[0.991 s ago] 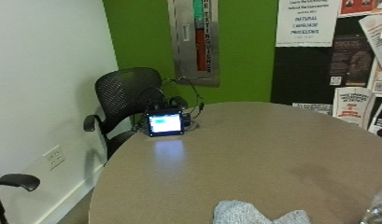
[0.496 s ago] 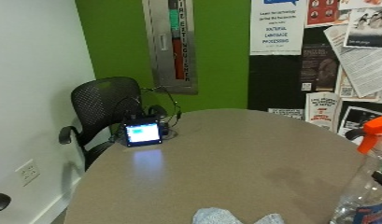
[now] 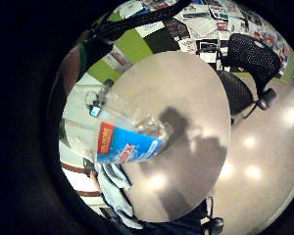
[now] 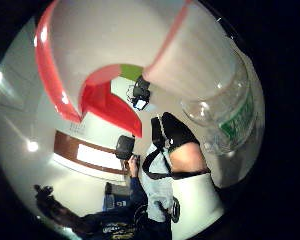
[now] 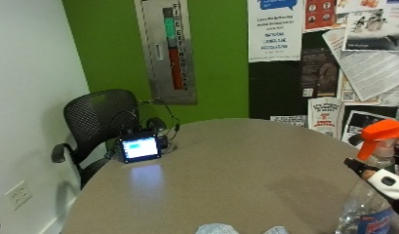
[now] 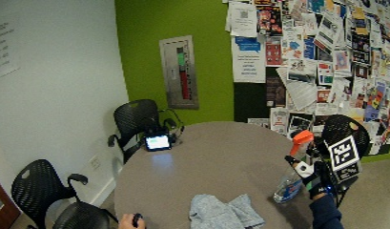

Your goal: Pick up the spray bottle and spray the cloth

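Gloved right grip curls around the spray bottle, holding it upright off the round surface at its right edge. Grey cloth lies crumpled near the front edge, apart from it.

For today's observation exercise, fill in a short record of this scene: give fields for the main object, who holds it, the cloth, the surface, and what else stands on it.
main object: spray bottle, clear body, orange trigger head, upright near the table's edge
held by: gloved right hand, its grip around the bottle
cloth: grey cloth, crumpled, lying on the table apart from the bottle
surface: round table
also on table: small device with a lit screen, on the far side by a black chair
task stage: bottle in hand, no spray visible
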